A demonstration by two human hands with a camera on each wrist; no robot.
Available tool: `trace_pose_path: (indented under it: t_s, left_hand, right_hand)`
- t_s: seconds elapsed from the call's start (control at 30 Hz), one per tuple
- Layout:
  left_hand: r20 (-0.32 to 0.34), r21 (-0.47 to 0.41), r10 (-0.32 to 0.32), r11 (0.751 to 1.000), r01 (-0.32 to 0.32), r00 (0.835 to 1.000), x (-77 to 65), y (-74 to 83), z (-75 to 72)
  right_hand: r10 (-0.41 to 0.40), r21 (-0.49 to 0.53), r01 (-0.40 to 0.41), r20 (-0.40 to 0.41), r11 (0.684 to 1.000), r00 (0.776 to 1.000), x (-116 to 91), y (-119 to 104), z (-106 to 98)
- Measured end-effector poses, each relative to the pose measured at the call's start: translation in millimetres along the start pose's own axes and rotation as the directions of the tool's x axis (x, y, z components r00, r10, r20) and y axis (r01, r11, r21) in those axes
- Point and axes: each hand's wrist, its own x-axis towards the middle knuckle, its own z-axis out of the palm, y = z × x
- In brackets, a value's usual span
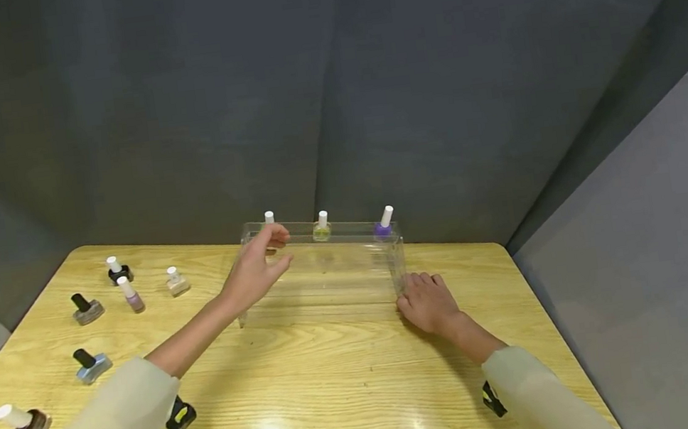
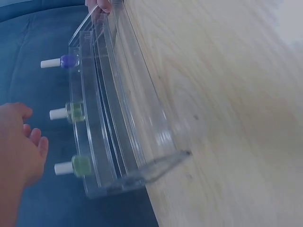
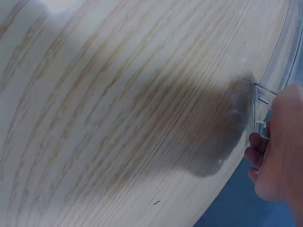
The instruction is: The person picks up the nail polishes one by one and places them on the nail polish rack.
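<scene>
A clear stepped display rack (image 1: 322, 296) stands toward the back of the table. On its top tier are three white-capped nail polish bottles: purple (image 1: 382, 230), yellow-green (image 1: 322, 232) and green (image 2: 81, 166). In the head view the left hand (image 1: 253, 265) covers most of the green one. With thumb and fingers spread apart, this hand is beside that bottle and holds nothing; the left wrist view shows a gap between them. The right hand (image 1: 428, 301) grips the rack's right end low down, its curled fingers (image 3: 255, 153) at the edge in the right wrist view.
Several nail polish bottles stand or lie at the left of the wooden table (image 1: 339, 387), among them a light blue one (image 1: 94, 368), a lilac one (image 1: 133, 301) and a dark brown one (image 1: 33, 426). A dark curtain (image 1: 328, 87) hangs behind the table.
</scene>
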Motion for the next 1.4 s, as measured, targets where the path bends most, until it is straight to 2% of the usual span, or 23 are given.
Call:
trace_pose_path:
  t_s: [0.17, 0.33, 0.5, 0.67, 0.8, 0.93, 1.13, 1.23, 1.33, 1.4]
  left_hand:
    - [-0.035, 0.045, -0.011, 0.999, 0.013, 0.999, -25.0, -0.3, -29.2]
    - [-0.097, 0.120, -0.047, 0.991, 0.058, 0.994, -50.5, -1.2, -67.4]
    - [-0.161, 0.163, -0.100, 0.978, 0.127, 0.982, -76.5, -0.4, -100.7]
    - [-0.208, 0.193, -0.153, 0.962, 0.194, 0.966, -106.2, -1.3, -124.8]
    - [-0.259, 0.228, -0.170, 0.946, 0.231, 0.951, -131.0, -4.0, -142.2]
    - [-0.311, 0.275, -0.222, 0.910, 0.311, 0.924, -154.5, -5.0, -160.0]
    - [-0.364, 0.362, -0.316, 0.819, 0.446, 0.876, -188.4, -10.6, -182.8]
    - [-0.396, 0.376, -0.364, 0.773, 0.511, 0.843, -205.8, -14.8, -190.6]
    - [-0.415, 0.352, -0.413, 0.749, 0.562, 0.810, -224.0, -20.5, -195.6]
    - [-0.432, 0.335, -0.427, 0.742, 0.581, 0.794, -236.6, -28.0, -197.5]
  right_hand:
    - [-0.006, -0.008, 0.006, -0.019, 1.000, 1.000, -0.4, 3.5, 0.7]
    - [-0.019, 0.005, 0.019, -0.017, 1.000, 1.000, 1.3, 6.3, 6.7]
    - [-0.022, -0.001, 0.022, -0.018, 1.000, 1.000, 2.2, 5.7, 8.0]
    - [-0.018, -0.006, 0.018, -0.017, 1.000, 1.000, 0.7, 2.1, 3.2]
    - [-0.007, -0.007, 0.007, -0.006, 1.000, 1.000, 0.1, 1.8, 3.4]
    - [-0.001, -0.006, 0.001, -0.002, 1.000, 1.000, 0.0, 1.9, 4.2]
    - [0.008, -0.004, -0.008, 0.018, 1.000, 1.000, -0.2, 1.0, 2.2]
    - [0.014, -0.011, -0.014, 0.027, 1.000, 1.000, -0.3, 0.4, 1.0]
    - [0.011, -0.011, -0.010, 0.020, 1.000, 1.000, -0.5, 0.3, 0.8]
    - [0.004, -0.006, -0.004, 0.004, 1.000, 1.000, -0.7, 0.6, 1.7]
